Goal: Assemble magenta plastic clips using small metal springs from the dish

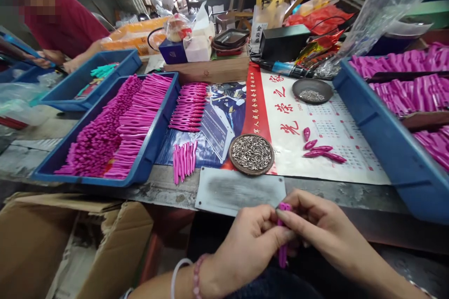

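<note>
Both hands are engaged on one item. The fingers of the left hand (250, 238) are bent and drawn together, gripping a pink piece (282, 258) along its upper half, with the thumb laid across it. The fingers of the right hand (314, 222) pinch the top end of the same piece, thumb and forefinger parted only by its thickness. The piece stands roughly upright at the near edge of the counter (171, 195), its lower end projecting below the fingers; whether it is one part or two pressed together cannot be told. Just beyond the fingers and to their left lies a grey plate (224, 191) with a dark, smudged middle. Past the plate, a round bowl (251, 173) holds many small metal bits (252, 151). Farther ahead and to the right of the fingers are several loose pink clips (317, 151), and beyond these a dark dish (307, 85) of similar bits. Well left of the fingers, a small row of pink strips (184, 161) lies beside a loaded blue tray (149, 156); another blue bin (389, 145) stands to their right.
</note>
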A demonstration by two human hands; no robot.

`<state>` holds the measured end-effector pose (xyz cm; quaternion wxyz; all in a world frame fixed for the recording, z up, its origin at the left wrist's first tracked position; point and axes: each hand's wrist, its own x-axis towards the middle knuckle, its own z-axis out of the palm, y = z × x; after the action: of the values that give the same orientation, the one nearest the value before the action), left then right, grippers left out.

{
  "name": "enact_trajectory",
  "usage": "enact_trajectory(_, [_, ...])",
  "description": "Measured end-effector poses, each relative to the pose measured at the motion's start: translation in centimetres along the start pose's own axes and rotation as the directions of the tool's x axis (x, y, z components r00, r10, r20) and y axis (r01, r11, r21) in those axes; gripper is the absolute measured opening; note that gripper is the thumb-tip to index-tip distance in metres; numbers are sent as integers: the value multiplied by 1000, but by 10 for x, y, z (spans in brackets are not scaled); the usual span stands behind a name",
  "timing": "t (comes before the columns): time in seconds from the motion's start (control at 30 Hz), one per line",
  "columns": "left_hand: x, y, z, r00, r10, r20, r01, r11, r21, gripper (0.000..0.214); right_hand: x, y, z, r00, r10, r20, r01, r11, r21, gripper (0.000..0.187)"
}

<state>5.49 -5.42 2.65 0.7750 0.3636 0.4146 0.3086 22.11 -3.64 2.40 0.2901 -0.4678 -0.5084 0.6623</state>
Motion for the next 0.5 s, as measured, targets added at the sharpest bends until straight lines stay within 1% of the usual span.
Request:
enact_trajectory(0.13, [1, -1, 0, 997, -62, 45, 63, 997, -34, 32, 3, 2, 1, 998, 50, -31, -48, 996, 74, 40])
enact_trajectory(0.27, [5, -2, -2, 982, -185, 41, 189, 971, -144, 39, 10, 6, 4, 988, 152, -17, -145, 962, 231, 44])
enact_trajectory(0.33, [6, -2, -3, 972, -232, 44, 237, 951, -200, 43, 13, 8, 5, 983, 182, -4, -174, 945, 278, 44])
enact_trajectory(0.4, [7, -1, -4, 969, -241, 61, 248, 940, -234, 43, 16, 8, 5, 981, 196, 4, -188, 938, 292, 43])
enact_trajectory(0.47, [9, 2, -5, 974, -217, 69, 227, 944, -240, 40, 19, 4, 3, 983, 185, 0, -178, 947, 266, 42])
enact_trajectory(0.5, [11, 4, -5, 979, -190, 70, 201, 951, -234, 39, 20, 1, 1, 987, 159, -1, -154, 960, 233, 41])
